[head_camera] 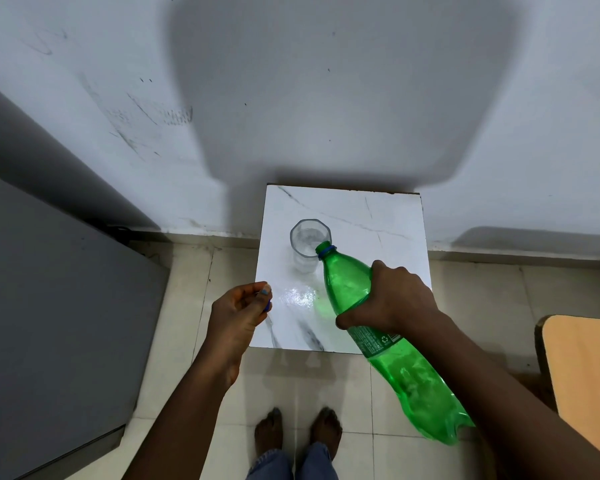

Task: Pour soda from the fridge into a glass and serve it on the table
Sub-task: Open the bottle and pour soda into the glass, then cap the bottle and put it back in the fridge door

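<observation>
A clear faceted glass (307,249) stands upright on a small white marble-top table (388,230), with some clear liquid in it. My right hand (392,299) grips a large green soda bottle (395,355) around its upper body. The bottle is tilted down to the left, its open mouth with a blue ring resting over the glass rim. My left hand (238,311) hovers at the table's left edge, fingers pinched on the blue bottle cap (267,306).
A grey fridge (49,323) fills the left side. A white wall runs behind the table. A tan wooden tabletop (586,368) pokes in at the right. My bare feet (298,431) stand on beige floor tiles just in front of the table.
</observation>
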